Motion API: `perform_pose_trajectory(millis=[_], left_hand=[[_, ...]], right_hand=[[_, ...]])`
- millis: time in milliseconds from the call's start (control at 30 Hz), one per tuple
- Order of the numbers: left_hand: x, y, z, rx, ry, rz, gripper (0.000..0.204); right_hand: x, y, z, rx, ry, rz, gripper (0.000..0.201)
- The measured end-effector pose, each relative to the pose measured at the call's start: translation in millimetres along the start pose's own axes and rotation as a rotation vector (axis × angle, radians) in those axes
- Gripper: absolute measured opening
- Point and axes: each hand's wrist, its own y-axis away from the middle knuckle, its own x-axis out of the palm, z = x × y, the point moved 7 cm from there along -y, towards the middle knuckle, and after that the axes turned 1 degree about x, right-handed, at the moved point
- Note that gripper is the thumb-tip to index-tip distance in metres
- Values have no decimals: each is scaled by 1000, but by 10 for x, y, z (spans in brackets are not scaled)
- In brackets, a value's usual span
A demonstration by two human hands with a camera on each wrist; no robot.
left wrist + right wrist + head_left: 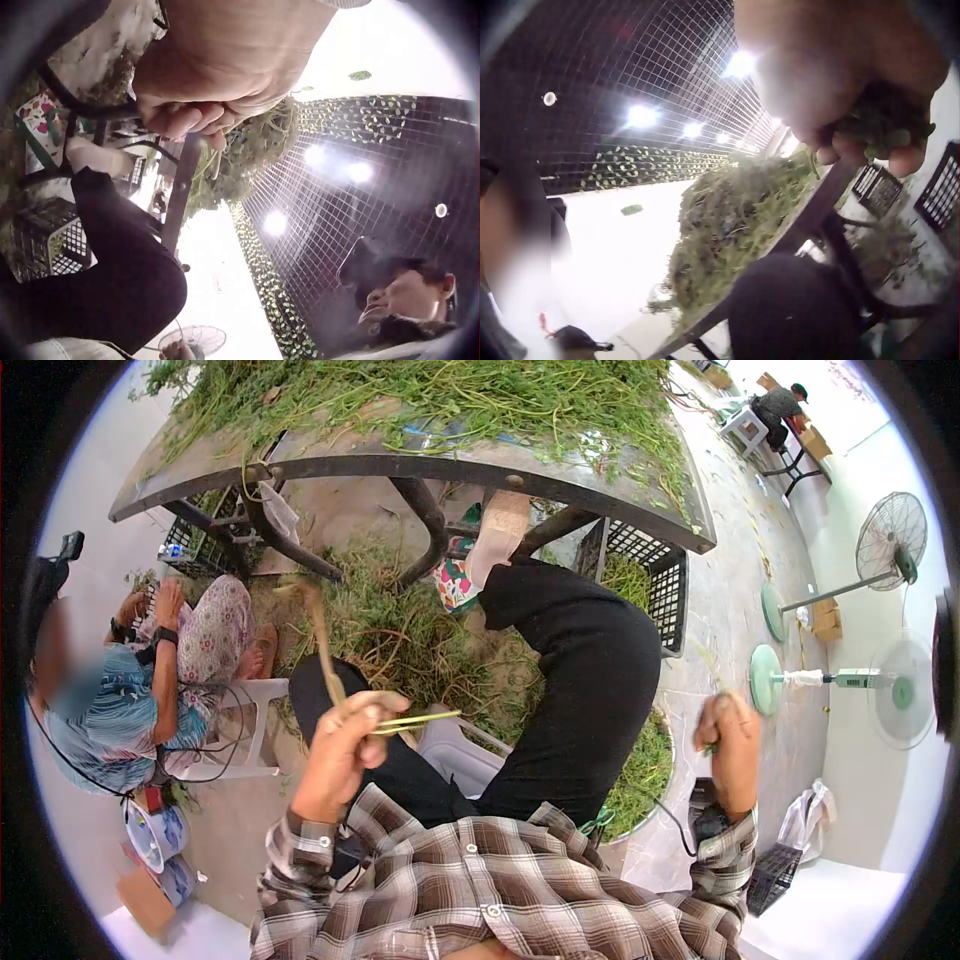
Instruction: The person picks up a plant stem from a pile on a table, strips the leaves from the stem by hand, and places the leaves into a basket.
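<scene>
My left hand [342,745] pinches thin plant stems. A yellow-green stem [425,718] sticks out to the right of the fingers, and a blurred brownish stalk [322,640] rises above them. Over on the right, near the basin of greens, my right hand [733,745] is curled round a small bunch of green leaves [889,127]. Those leaves show between the fingers in the right wrist view. The two hands are wide apart, on either side of my lap. Ahead, a big heap of leafy green plants [430,395] covers the table [400,465].
Discarded stalks [400,620] litter the floor under the table. A round basin of greens [645,780] stands by my right leg, near a black crate [668,595]. Another person [120,680] sits at the left. Standing fans [890,530] are at the right.
</scene>
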Motion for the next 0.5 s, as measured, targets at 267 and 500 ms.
perform_pose_trajectory(millis=[267, 500], left_hand=[[918, -23, 87, -45, 7, 356, 41], [816, -149, 131, 40, 179, 364, 33]], right_hand=[[1861, 197, -84, 330, -287, 811, 28], [2319, 288, -104, 558, -443, 968, 27]])
